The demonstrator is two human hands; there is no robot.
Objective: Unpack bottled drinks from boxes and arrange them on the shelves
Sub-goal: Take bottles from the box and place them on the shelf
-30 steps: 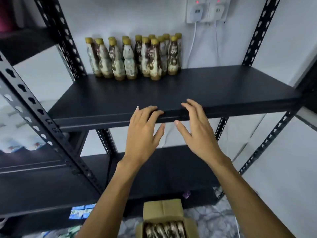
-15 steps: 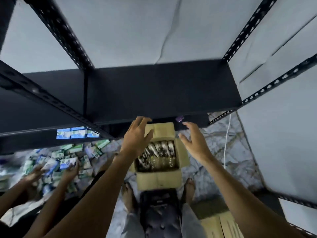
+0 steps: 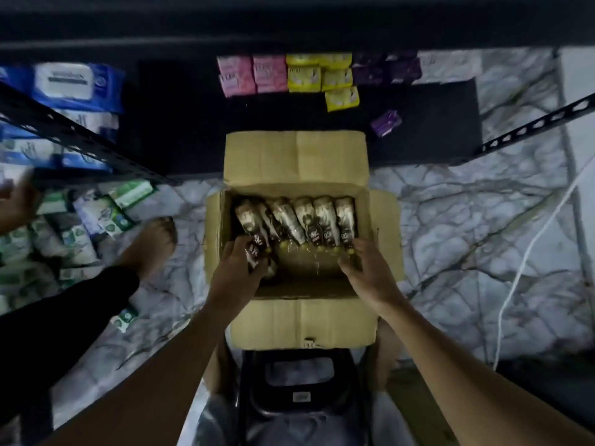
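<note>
Two sets of fingers: both are down inside the open cardboard box, one at each side.
Left hand: its fingers are clamped round the cap end of the leftmost bottle, which lies slanted with its base toward the far wall of the box.
Right hand: its fingers are apart and loosely bent, holding nothing. The tips are at the cap end of the rightmost bottle, but I cannot tell if they touch it.
Other bottles: brown and cream, they lie side by side in one row across the far half of the box, caps toward the person.
Box: it stands on the marble floor with all flaps folded out, the far flap lying against the bottom shelf.
Bottom shelf: black, with pink packets, yellow packets and purple packets in a row at the back, and one purple packet lying loose nearer the box.
Stool: black plastic, just behind the near flap, between the person's forearms.
Left side: blue wipes packs sit behind a perforated upright. Green and white packs are strewn on the floor, with another person's bare foot beside them.
Right side: a white cable trails across the floor.
</note>
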